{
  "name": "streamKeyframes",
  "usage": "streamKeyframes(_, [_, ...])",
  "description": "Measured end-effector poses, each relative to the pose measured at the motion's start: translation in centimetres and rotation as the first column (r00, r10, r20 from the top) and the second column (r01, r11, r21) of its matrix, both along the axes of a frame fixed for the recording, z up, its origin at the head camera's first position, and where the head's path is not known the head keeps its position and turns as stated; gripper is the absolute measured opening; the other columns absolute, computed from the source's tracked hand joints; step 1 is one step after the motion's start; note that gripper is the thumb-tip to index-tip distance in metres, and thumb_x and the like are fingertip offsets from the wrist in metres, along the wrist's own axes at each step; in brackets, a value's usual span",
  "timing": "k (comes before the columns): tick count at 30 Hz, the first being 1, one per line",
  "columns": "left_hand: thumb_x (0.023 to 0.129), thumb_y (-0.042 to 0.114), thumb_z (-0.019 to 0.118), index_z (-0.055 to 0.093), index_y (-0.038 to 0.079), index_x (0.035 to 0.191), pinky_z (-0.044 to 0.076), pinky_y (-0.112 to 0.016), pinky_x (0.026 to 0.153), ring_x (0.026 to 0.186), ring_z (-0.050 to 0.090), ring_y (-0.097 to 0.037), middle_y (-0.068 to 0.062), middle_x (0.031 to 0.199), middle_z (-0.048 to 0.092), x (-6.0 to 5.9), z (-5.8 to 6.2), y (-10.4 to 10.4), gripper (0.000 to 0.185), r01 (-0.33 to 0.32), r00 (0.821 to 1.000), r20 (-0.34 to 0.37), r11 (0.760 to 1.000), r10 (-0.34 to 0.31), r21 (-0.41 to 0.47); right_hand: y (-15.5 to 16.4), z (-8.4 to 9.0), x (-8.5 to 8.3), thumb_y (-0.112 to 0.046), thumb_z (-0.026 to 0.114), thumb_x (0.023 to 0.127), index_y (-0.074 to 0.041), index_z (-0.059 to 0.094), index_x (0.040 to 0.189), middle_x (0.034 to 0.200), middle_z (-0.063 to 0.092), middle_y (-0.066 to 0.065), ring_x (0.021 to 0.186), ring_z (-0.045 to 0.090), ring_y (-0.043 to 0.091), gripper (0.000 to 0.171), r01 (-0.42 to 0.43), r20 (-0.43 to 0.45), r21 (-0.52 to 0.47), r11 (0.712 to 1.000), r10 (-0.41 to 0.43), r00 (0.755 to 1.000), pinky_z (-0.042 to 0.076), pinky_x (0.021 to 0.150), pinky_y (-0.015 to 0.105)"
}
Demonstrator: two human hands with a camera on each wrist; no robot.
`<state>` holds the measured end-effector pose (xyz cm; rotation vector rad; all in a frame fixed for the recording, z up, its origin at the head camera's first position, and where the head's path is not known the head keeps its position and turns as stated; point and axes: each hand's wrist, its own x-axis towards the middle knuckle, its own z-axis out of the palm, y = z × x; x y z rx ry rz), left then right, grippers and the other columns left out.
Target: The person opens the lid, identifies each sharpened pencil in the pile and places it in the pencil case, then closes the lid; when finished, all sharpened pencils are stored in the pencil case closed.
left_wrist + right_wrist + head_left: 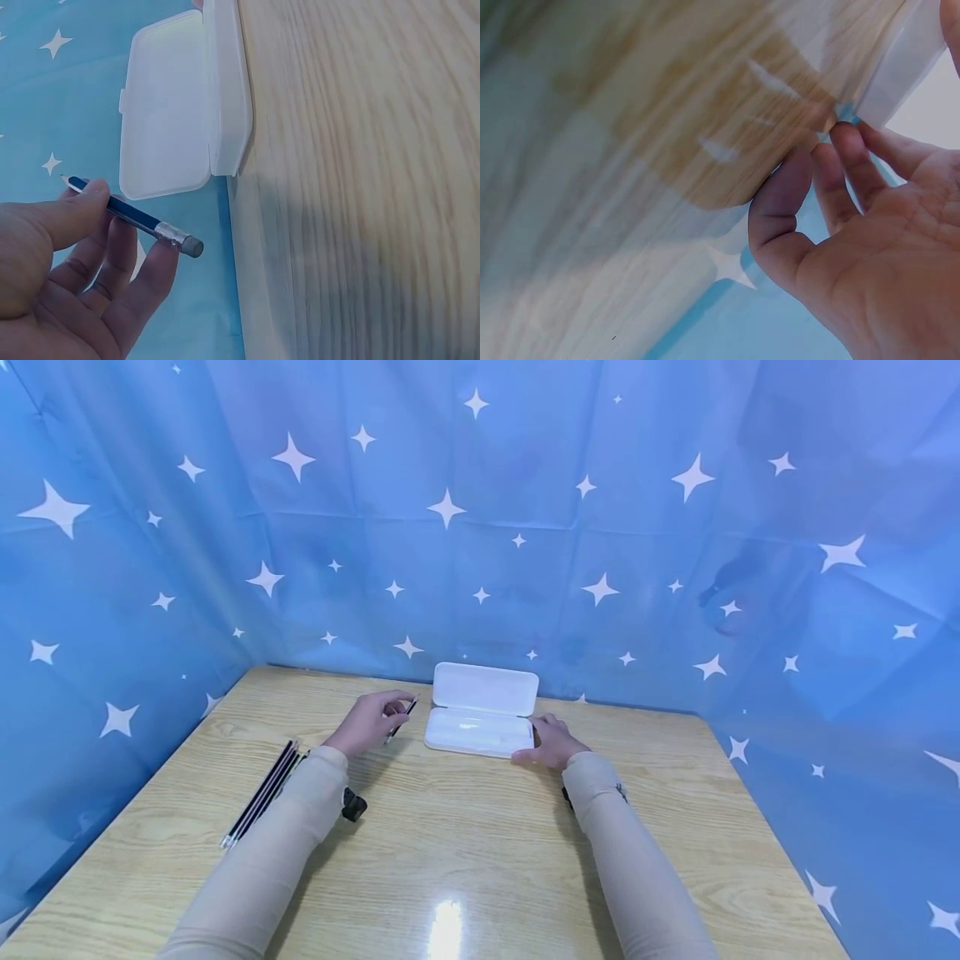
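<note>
The left hand pinches a dark blue pencil between the thumb and the curled fingers. The sharpened tip points away from the eraser end, which projects past the fingers. In the head view the pencil is held above the table, just left of the white case.

The case lies open near the far edge of the table. Its lid stands raised at the back, against the blue star-patterned curtain. The tray rests flat on the wood.

The right hand rests at the right end of the case, with relaxed fingers touching its edge. The fingers are not closed round it. In the right wrist view the palm is open and the fingertips meet the white edge of the case.

A bundle of dark pencils lies on the table, well to the left, beside the left sleeve.
</note>
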<state>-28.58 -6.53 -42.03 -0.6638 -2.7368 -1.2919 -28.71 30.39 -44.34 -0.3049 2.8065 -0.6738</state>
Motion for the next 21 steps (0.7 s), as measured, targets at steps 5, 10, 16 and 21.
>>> streamKeyframes(5, [0.101, 0.006, 0.063, 0.061, 0.006, 0.14, 0.052, -0.031, 0.06, 0.084, 0.064, -0.022, -0.01, 0.104, 0.069, -0.5, -0.2, 0.4, 0.039, 0.003, 1.0, -0.031, 1.0, -0.003, 0.011, -0.2, 0.1, 0.1, -0.048, 0.077, 0.089, -0.003, 0.035, 0.156, 0.15, 0.036, 0.024, 0.139, 0.032, 0.044, 0.091, -0.009, -0.014, 0.006, 1.0, 0.009, 1.0, 0.032, 0.114, 0.059])
streamKeyframes(10, [0.1, 0.007, 0.065, 0.063, 0.007, 0.138, 0.053, -0.032, 0.065, 0.089, 0.065, -0.021, -0.008, 0.101, 0.07, -1.1, -0.4, 1.0, 0.038, 0.007, 0.999, -0.045, 1.0, -0.006, 0.014, -0.1, 0.1, 0.0, -0.047, 0.077, 0.089, -0.005, 0.034, 0.157, 0.151, 0.035, 0.024, 0.141, 0.03, 0.044, 0.091, 0.001, -0.004, -0.003, 1.0, -0.001, 1.0, 0.03, 0.115, 0.059])
streamKeyframes(16, [0.1, 0.005, 0.063, 0.062, 0.005, 0.139, 0.053, -0.033, 0.071, 0.09, 0.063, -0.02, -0.007, 0.1, 0.069, -2.0, -0.5, 2.0, 0.038, 0.036, 0.996, -0.08, 0.999, -0.035, 0.005, 0.1, -0.2, -0.2, -0.05, 0.075, 0.09, -0.007, 0.03, 0.159, 0.154, 0.03, 0.025, 0.143, 0.026, 0.045, 0.093, -0.007, 0.003, 0.006, 1.0, 0.007, 1.0, 0.029, 0.115, 0.059])
streamKeyframes(21, [0.098, 0.002, 0.065, 0.063, 0.003, 0.137, 0.054, -0.033, 0.07, 0.092, 0.065, -0.022, -0.009, 0.102, 0.07, -2.6, -0.6, 2.8, 0.039, 0.024, 0.993, -0.115, 1.0, -0.023, 0.012, 0.2, -0.2, -0.4, -0.05, 0.075, 0.089, -0.006, 0.028, 0.16, 0.155, 0.028, 0.026, 0.144, 0.024, 0.046, 0.095, -0.015, 0.011, -0.002, 1.0, 0.015, 1.0, 0.028, 0.116, 0.06])
